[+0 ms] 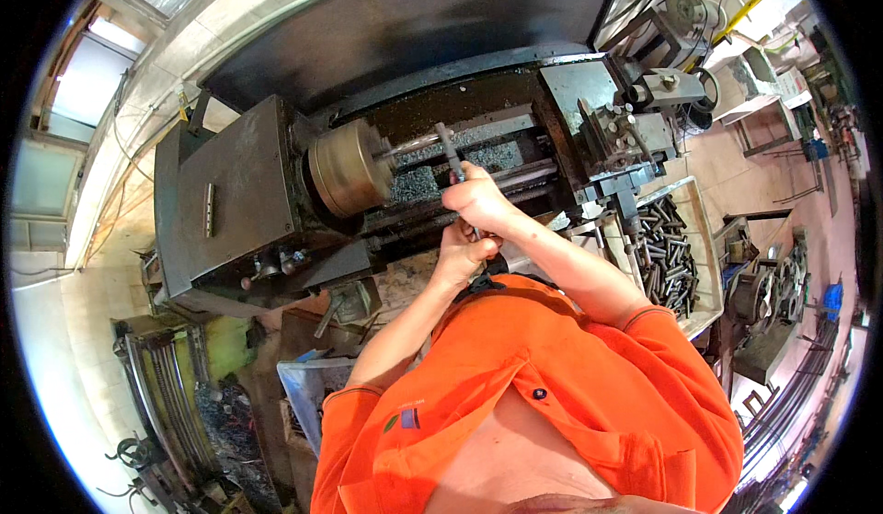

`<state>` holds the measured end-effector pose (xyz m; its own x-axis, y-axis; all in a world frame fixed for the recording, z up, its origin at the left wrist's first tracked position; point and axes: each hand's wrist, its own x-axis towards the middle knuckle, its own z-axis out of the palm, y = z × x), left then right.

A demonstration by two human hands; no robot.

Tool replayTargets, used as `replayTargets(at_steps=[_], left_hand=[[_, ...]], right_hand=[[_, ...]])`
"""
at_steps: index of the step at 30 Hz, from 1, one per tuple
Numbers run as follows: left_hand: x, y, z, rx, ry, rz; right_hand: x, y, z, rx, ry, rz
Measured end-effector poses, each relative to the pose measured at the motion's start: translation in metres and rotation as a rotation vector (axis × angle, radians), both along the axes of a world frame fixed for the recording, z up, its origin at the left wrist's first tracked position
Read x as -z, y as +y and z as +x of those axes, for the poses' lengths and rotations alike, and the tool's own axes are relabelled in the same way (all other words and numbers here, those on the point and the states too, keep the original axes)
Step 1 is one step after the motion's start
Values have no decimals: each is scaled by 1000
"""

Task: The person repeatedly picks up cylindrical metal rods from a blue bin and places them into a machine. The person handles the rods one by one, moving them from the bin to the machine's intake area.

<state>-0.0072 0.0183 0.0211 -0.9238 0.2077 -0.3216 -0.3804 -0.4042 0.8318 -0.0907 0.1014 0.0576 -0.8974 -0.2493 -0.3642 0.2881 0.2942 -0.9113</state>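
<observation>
Both my hands are closed on one long, narrow grey metal tool (pixel 451 153), which points away from me over the lathe bed. I cannot make out its exact kind. Higher up on it is my right hand (pixel 480 199), fingers wrapped round. Nearer my body, my left hand (pixel 464 255) grips its lower end, mostly hidden by the fingers. The tool's far end is beside the free end of a shiny metal rod (pixel 416 144); whether they touch, I cannot tell. That rod sticks out of the lathe chuck (pixel 349 169), whose outline is smeared as if turning.
The lathe headstock (pixel 230 192) stands at the left, its levers (pixel 271 268) low in front. At the right is the carriage with its tool post (pixel 618 132). Metal chips (pixel 414 186) lie on the bed. A tray (pixel 708 279) beside my right arm holds several short metal rods.
</observation>
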Motion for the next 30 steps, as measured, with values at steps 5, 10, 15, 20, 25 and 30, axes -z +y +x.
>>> replayTargets(at_steps=[5,10,15,20,25,30], left_hand=[[-8,14,-5,21,76,-27],[-3,14,0,-55,83,30],[-5,1,1,-9,85,11],[-9,2,4,-42,60,-3],[-2,-3,6,-43,102,-37],[-14,1,4,-45,110,-112]], right_hand=[[-13,14,2,42,-60,-96],[0,10,1,54,11,-93],[1,-2,0,-33,38,-39],[7,-4,2,9,99,-97],[8,-7,2,-22,112,-68],[-11,-2,2,-8,9,-90]])
